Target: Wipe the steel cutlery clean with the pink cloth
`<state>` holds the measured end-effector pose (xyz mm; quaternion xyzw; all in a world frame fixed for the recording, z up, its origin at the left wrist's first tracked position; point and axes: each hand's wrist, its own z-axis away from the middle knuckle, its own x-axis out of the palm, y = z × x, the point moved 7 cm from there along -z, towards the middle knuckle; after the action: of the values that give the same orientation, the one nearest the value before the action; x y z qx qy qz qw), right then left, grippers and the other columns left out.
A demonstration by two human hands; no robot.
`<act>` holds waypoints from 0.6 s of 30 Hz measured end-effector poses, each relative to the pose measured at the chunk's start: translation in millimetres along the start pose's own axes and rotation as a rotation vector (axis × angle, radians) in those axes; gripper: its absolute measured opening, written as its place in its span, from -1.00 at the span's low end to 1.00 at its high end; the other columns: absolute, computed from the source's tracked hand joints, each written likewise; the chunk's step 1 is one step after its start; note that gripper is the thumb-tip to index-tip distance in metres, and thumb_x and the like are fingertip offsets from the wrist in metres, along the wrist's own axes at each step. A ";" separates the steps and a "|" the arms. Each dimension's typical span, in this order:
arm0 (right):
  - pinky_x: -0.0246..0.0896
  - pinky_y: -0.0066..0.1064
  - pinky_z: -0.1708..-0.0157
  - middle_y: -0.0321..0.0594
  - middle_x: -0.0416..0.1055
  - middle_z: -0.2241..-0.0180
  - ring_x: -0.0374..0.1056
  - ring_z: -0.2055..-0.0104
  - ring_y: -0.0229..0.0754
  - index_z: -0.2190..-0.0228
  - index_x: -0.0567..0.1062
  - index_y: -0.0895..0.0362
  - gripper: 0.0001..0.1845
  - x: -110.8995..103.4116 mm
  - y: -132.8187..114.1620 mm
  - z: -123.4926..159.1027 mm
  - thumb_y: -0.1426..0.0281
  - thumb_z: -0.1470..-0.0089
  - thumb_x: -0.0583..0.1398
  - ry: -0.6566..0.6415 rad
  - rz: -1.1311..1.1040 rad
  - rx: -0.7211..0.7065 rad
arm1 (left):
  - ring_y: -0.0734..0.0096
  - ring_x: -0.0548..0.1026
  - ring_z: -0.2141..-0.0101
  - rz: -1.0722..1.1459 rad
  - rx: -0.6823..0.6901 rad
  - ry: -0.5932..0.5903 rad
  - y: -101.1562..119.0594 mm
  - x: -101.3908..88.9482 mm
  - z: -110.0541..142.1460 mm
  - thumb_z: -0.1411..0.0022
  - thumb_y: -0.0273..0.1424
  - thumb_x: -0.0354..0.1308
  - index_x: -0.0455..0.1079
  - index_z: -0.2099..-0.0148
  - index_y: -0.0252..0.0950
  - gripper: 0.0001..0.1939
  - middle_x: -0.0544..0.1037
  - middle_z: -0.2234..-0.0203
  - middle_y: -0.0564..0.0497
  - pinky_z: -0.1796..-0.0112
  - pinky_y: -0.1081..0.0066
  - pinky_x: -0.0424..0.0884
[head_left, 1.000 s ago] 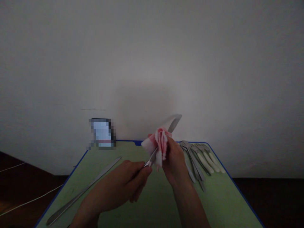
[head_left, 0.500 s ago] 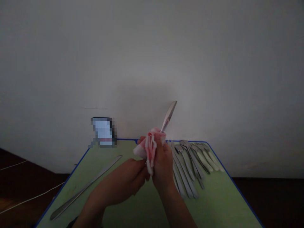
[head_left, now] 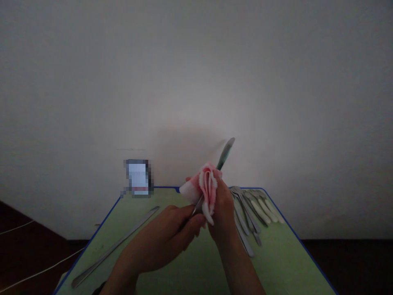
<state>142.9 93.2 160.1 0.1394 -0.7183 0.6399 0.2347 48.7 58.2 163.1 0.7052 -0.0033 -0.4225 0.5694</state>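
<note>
A table knife (head_left: 226, 153) slants up and to the right over the table, its blade tip toward the wall. My left hand (head_left: 181, 227) is closed around the lower end of its handle. My right hand (head_left: 223, 205) grips a folded pink and white cloth (head_left: 208, 184) that is wrapped around the middle of the knife. The cloth hides that part of the knife and some of my right fingers. Another knife (head_left: 116, 248) lies alone on the left side of the table.
The green table (head_left: 172, 278) has a blue edge and stands against a pale wall (head_left: 196, 73). Spoons and other metal cutlery (head_left: 245, 209) lie at the right, beside several white-handled pieces (head_left: 270, 209). A blurred phone (head_left: 138, 176) leans at the back left.
My right hand and the cloth have shifted right along with the knife. More of the handle shows between my left hand and the cloth. The view has tilted slightly.
</note>
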 end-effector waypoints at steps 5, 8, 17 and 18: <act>0.31 -0.34 0.40 -0.17 0.56 0.47 0.45 0.45 -0.13 0.40 0.53 0.13 -0.57 1.2 -5.6 12.1 0.01 0.00 0.16 -0.033 0.060 0.004 | 0.54 0.28 0.61 0.058 0.011 -0.054 -2.4 6.3 6.8 -0.37 -0.18 -0.19 0.26 0.43 -0.28 -0.59 0.32 0.67 0.15 0.53 0.53 0.21; 0.32 -0.34 0.37 -0.19 0.55 0.49 0.47 0.41 -0.12 0.36 0.53 0.14 -0.59 3.1 -3.7 16.3 0.04 0.00 0.18 -0.053 0.069 -0.009 | 0.55 0.30 0.61 0.049 0.000 -0.067 -4.7 5.5 9.6 -0.37 -0.21 -0.19 0.29 0.41 -0.29 -0.60 0.33 0.67 0.15 0.53 0.54 0.23; 0.33 -0.25 0.16 -0.17 0.55 0.45 0.49 0.29 -0.09 0.34 0.52 0.16 -0.62 -26.8 -26.8 3.0 0.09 -0.01 0.19 0.103 -0.102 -0.115 | 0.51 0.39 0.57 -0.108 -0.031 -0.269 -1.1 8.1 27.0 -0.36 -0.21 -0.16 0.33 0.40 -0.28 -0.61 0.40 0.64 0.12 0.47 0.55 0.28; 0.32 -0.24 0.14 -0.17 0.56 0.44 0.48 0.28 -0.10 0.33 0.51 0.17 -0.63 -32.4 -33.2 1.5 0.11 -0.02 0.19 0.140 -0.144 -0.146 | 0.50 0.40 0.56 -0.120 -0.029 -0.272 -1.2 6.8 28.5 -0.36 -0.21 -0.16 0.33 0.40 -0.27 -0.61 0.41 0.63 0.11 0.46 0.54 0.28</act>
<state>186.8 83.8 171.7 0.1283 -0.7330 0.5756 0.3390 35.5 32.5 158.3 0.6319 -0.0321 -0.5474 0.5478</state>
